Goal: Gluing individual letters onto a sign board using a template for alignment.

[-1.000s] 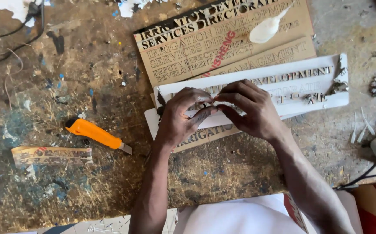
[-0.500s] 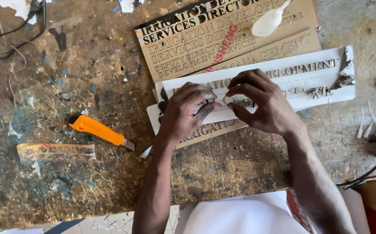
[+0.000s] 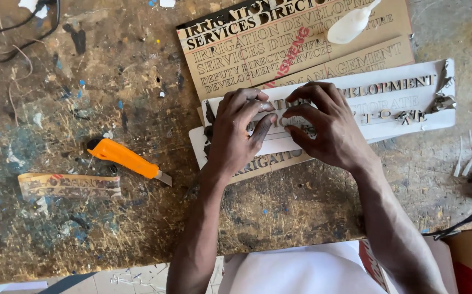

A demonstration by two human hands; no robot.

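Your fingers point(image 3: 263, 122) on both hands are narrowed to a pinch over the middle of the white lettered strip point(image 3: 388, 106), and whether they grip a loose cut-out letter or only press on the sheet cannot be told from this view. Your left hand point(image 3: 236, 136) and right hand point(image 3: 323, 128) meet tip to tip, touching the strip, which lies across the tan stencil boards point(image 3: 279, 49) near the far edge of the worktop point(image 3: 111, 228). Judge the strip as thin, light and flexible; its cut letters look fragile and prone to tearing at their narrow bridges. Take hold close beside the letter being worked, with the fingertips flat, and support the sheet on both sides. The right end of the strip already shows ragged, lifted pieces. An orange utility knife point(image 3: 124, 158) lies well apart to the left, blade exposed, with a tan offcut point(image 3: 67, 185) near it. A white squeeze bottle point(image 3: 350, 24) rests on the boards.
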